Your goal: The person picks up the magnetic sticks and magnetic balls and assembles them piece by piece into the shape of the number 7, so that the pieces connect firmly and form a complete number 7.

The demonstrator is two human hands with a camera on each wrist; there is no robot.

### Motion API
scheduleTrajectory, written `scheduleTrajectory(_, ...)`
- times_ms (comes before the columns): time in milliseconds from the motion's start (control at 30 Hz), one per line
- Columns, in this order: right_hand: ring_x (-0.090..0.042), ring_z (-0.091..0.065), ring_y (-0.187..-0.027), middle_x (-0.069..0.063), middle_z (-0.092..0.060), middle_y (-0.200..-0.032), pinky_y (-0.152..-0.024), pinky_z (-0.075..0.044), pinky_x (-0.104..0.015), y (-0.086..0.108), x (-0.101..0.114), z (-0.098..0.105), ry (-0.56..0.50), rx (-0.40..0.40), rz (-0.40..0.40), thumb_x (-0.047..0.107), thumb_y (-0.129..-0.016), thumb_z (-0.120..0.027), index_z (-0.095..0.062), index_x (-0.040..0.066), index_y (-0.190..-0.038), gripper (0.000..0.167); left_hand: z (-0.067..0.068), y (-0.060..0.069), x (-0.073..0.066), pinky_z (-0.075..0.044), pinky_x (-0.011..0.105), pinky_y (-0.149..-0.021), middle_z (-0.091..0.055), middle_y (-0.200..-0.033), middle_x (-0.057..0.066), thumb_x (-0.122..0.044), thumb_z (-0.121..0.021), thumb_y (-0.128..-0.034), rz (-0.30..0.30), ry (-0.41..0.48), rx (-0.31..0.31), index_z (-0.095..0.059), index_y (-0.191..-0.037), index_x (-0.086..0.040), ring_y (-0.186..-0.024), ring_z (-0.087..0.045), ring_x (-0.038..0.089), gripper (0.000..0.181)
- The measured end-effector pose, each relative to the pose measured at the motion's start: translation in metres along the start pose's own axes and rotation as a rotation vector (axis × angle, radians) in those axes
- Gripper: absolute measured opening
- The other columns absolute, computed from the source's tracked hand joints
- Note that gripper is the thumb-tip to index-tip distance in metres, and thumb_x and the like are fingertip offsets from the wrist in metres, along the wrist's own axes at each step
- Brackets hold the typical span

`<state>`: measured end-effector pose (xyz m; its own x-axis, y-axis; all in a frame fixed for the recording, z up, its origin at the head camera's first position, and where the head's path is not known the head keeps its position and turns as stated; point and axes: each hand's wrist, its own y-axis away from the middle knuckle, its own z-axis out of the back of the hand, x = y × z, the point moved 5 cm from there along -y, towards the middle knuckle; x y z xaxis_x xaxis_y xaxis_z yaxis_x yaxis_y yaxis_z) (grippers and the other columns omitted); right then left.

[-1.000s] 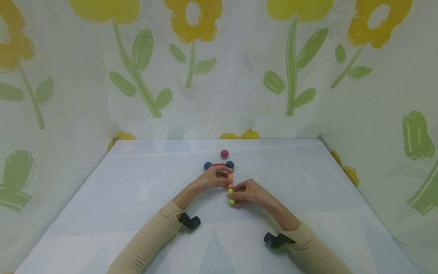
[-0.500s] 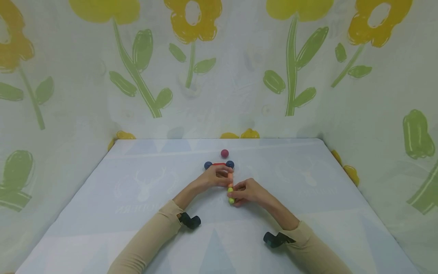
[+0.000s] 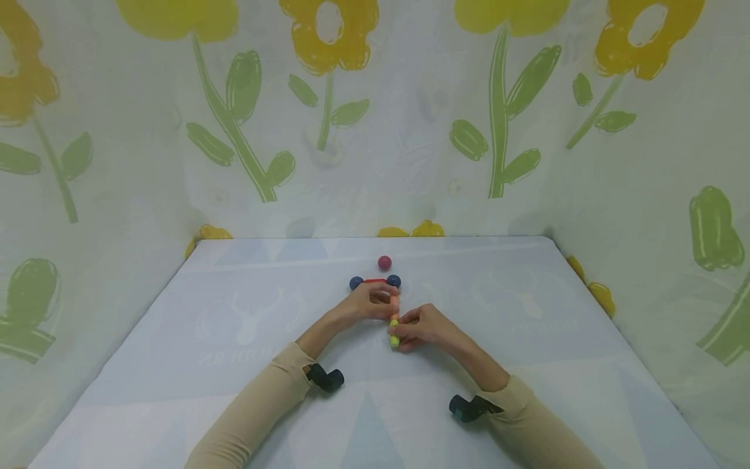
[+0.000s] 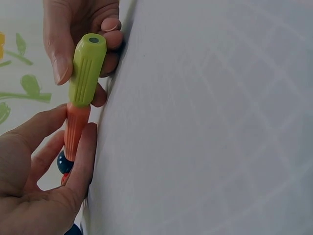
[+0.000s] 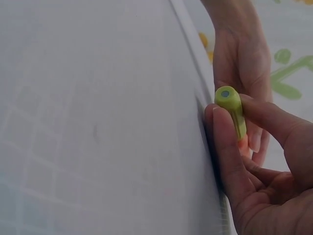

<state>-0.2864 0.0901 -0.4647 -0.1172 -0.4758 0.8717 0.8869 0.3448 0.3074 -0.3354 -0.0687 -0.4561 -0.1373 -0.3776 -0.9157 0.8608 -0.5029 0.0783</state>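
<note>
My left hand (image 3: 367, 303) pinches an orange ribbed rod (image 4: 77, 128) between thumb and fingers. The rod's far end meets a dark blue ball (image 3: 394, 281). My right hand (image 3: 428, 326) pinches a yellow-green ribbed rod (image 4: 88, 71), which has a small grey disc in its near end. End to end, the two rods line up and appear to touch in the left wrist view. A red rod (image 3: 375, 281) joins that blue ball to a second blue ball (image 3: 356, 283), partly behind the left fingers. In the right wrist view the orange rod is mostly hidden.
Beyond the blue balls a dark red ball (image 3: 384, 263) lies alone on the pale patterned tabletop (image 3: 246, 391). Flower-printed cloth walls (image 3: 375, 163) stand at the back and both sides. Black wrist cameras sit at both cuffs.
The right hand has shifted slightly away from the person and to the left, bringing the yellow-green rod straighter in line with the orange one. The left hand stays in place.
</note>
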Motion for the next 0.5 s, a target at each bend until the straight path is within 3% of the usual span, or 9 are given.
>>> scheduleTrajectory(267, -0.019, -0.073, -0.066, -0.008, -0.074, -0.080, -0.068, -0.059, -0.025, -0.008, -0.004, 0.002, -0.002, -0.002, 0.001, 0.042, -0.087, -0.072, -0.064, -0.002, -0.116, 0.053, 0.000, 0.000, 0.002, -0.058, 0.027, -0.084, -0.064, -0.121, 0.016, -0.018, -0.073, -0.0887, -0.016, 0.030, 0.001, -0.062, -0.128, -0.009, -0.100, -0.061, 0.021, 0.042)
scheduleTrajectory(500, -0.018, -0.072, -0.063, -0.009, -0.074, -0.078, -0.063, -0.059, -0.025, -0.017, -0.007, 0.004, -0.032, 0.043, -0.003, 0.044, -0.090, -0.069, -0.063, -0.002, -0.115, 0.053, 0.000, 0.000, 0.003, -0.057, 0.026, -0.082, -0.064, -0.122, 0.017, -0.017, -0.072, -0.0896, -0.018, 0.025, -0.003, -0.062, -0.129, -0.008, -0.100, -0.061, 0.022, 0.041)
